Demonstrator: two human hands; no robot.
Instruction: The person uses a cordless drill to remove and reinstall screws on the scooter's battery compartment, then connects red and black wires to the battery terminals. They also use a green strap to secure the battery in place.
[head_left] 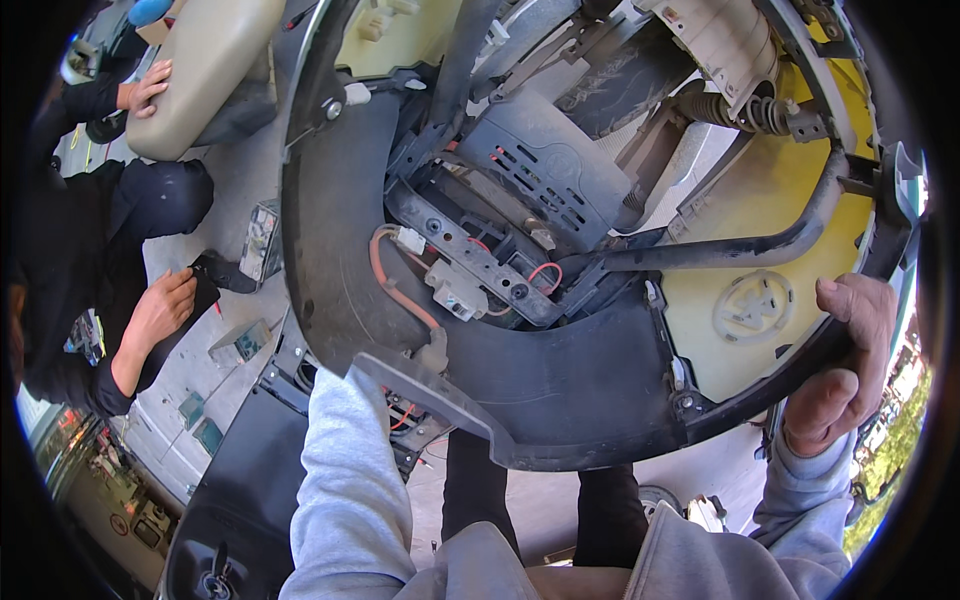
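A scooter's body shell [570, 375], black with yellow panels, fills the middle above my legs. In its opening sit a metal frame tube [740, 245], a slotted black cover [545, 170], an orange cable [380, 265] and a white connector [457, 292]. A coil-spring shock absorber [757, 113] shows at the upper right. My right hand [850, 350] is closed around the shell's right rim, fingers curled over the dark edge. My left forearm in its grey sleeve [345, 480] reaches up to the shell's lower left edge. Behind that edge the left hand itself is hidden.
At the left a person in dark clothes crouches, one hand [150, 88] on a beige scooter seat [205, 75], the other hand [165, 305] lower down. Block-shaped batteries [262, 240] stand on the floor near them. A black panel [240, 480] lies at the lower left.
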